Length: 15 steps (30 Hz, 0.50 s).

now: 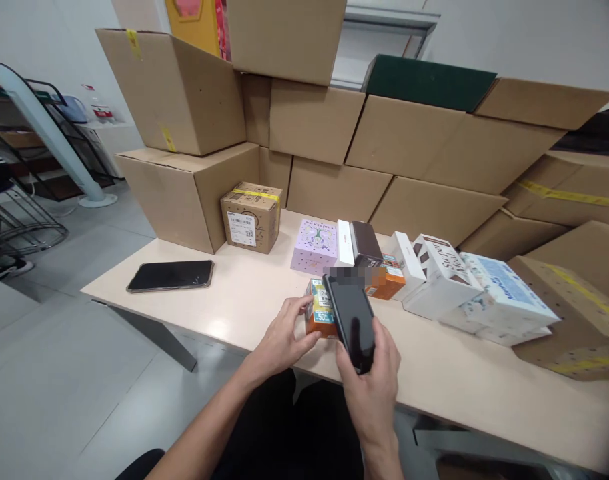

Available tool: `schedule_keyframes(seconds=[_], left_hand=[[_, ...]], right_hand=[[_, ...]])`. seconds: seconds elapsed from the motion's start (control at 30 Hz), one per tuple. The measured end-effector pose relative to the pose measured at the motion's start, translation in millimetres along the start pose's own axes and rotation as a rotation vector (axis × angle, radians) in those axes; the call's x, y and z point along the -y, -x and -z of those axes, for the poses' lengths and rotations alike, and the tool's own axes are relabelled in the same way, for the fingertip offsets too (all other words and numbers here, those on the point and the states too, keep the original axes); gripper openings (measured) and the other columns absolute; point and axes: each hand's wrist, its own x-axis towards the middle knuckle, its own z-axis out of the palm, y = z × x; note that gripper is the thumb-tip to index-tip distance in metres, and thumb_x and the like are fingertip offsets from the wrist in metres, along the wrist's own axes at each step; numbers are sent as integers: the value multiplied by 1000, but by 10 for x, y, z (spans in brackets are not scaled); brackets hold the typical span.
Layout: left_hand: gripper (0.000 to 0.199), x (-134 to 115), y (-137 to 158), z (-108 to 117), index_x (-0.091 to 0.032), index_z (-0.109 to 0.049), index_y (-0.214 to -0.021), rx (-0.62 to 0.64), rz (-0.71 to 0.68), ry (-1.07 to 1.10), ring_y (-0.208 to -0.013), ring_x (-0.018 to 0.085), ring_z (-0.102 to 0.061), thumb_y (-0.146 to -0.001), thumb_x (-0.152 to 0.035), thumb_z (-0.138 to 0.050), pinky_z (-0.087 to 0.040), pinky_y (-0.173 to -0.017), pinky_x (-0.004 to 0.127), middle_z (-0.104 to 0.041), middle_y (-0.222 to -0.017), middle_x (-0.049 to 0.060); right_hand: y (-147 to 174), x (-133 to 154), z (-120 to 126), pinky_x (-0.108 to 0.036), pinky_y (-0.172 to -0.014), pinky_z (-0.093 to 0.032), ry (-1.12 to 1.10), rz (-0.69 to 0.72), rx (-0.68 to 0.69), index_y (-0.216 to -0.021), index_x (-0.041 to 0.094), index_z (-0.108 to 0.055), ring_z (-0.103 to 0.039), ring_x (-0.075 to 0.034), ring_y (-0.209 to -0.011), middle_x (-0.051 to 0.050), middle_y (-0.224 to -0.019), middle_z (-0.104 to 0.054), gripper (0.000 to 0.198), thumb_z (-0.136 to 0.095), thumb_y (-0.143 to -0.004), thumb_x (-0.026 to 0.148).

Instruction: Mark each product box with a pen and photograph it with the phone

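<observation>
My right hand [371,377] is closed around a black phone-like handheld device [351,317], tilted with its dark face toward me. Against the left side of a small orange, yellow and teal box [320,310] rests my left hand [287,337], its thumb at the box's lower front edge and fingers at the upper left, gripping it. The box sits on the table near its front edge, and the device covers its right part. Just behind stand a lilac printed box [315,243], a thin white box [344,243] and a dark brown box [365,243].
A smartphone [171,275] lies on the table [254,297] at left, near a small taped carton [253,217]. Rightward stand an orange box [385,283], a white lettered box [441,273] and a blue-white box [507,290]. Stacked cartons [329,183] wall the back.
</observation>
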Motion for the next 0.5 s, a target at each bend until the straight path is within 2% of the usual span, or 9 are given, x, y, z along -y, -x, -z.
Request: schedule_keyframes(seconds=[0.2,0.5], left_hand=[[60,-4,0,0,-27,-39,-139,-22,-28,13,-120,24,-53,-85,-21,-67,-47,-106,43,-47,-134,10],[69,7,19,-6,-30,-31,-149,7,-82,-50,-142,25,-36,-88,-23,-63,-35,-120,46,-38,-150,9]], right_hand=[[39,82,-168,-55,-102,-41,72,88,-21,-148,19,-37,-46,-35,-125,-21,-137,-47,68,-60,-89,43],[40,48,-173,-55,-99,-44,106,117,-38,-147,16,-39,-48,-34,-122,-21,-135,-49,69,-61,-89,48]])
